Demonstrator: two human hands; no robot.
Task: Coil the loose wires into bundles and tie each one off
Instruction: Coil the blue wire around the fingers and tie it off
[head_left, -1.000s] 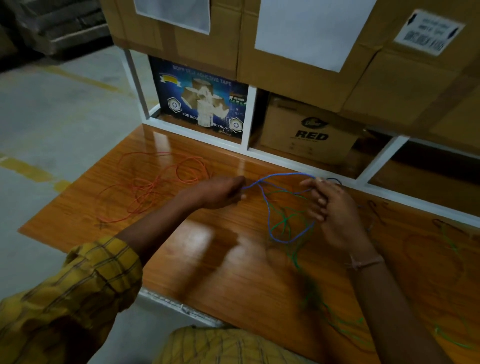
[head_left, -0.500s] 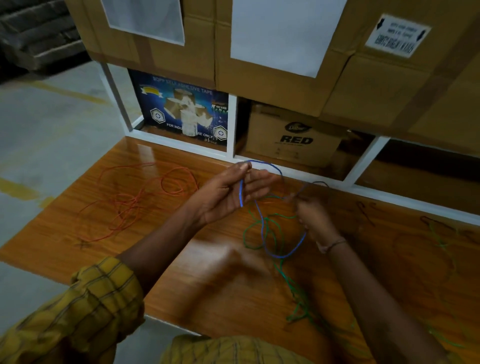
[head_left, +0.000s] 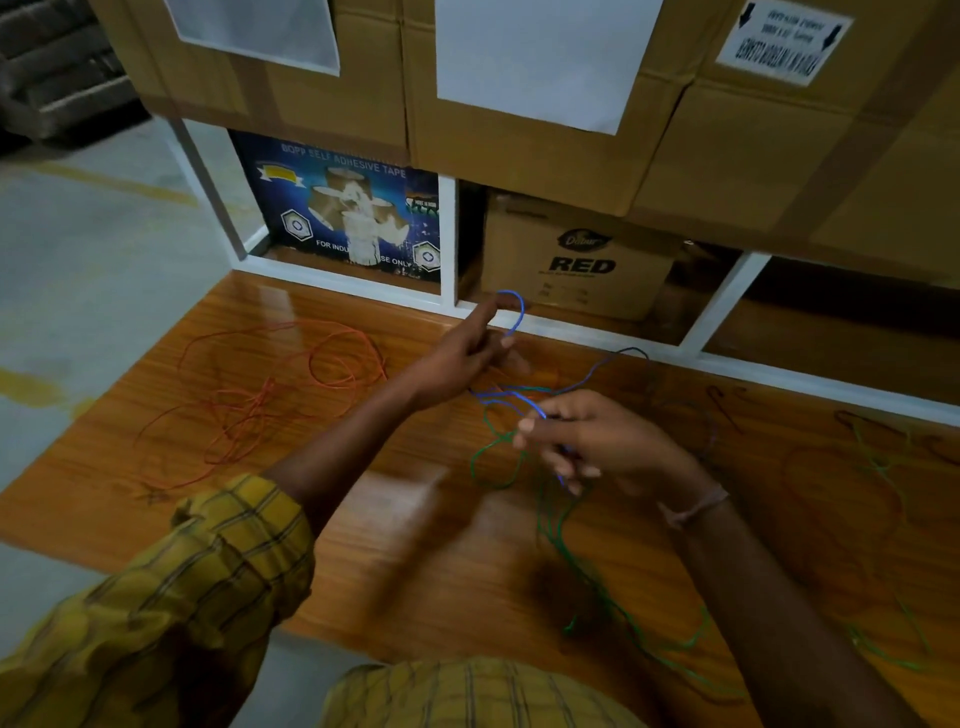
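1. Step in hand: coiling the blue wire (head_left: 511, 397). No bundle shows as finished or tied yet, so I judge the task to be in its early part.
2. Left hand (head_left: 467, 353): extended over the table (head_left: 363, 519), index finger pointing toward the shelf frame. A blue loop arcs over that fingertip and comes down to the other fingers. The wire looks hooked or lightly pinched there; exact contact is blurred.
3. Right hand (head_left: 597, 441): fingers curled, pinching the blue wire near its middle run, just in front of the left hand. Blue strands cross the gap between the two hands.
4. The rest of the blue wire trails back toward the white shelf frame and lies on the table, crossing over the green wire (head_left: 550, 519) underneath.
5. Green wire: loose, sprawls from under the right hand toward the near right edge of the table. More green shows at far right.
6. Orange wire (head_left: 291, 384): loose tangle on the table's left side, well apart from both hands, untouched.
7. Next move, my call: feed another turn of blue around the left fingers with the right hand and keep the loops the same size.
8. Risk: blue overlaps green, so pulling slack could drag green into the coil. Separate the two first.
9. Tie-off comes after the slack is used up. No separate tie is visible; the wire's own tail probably serves as the wrap.
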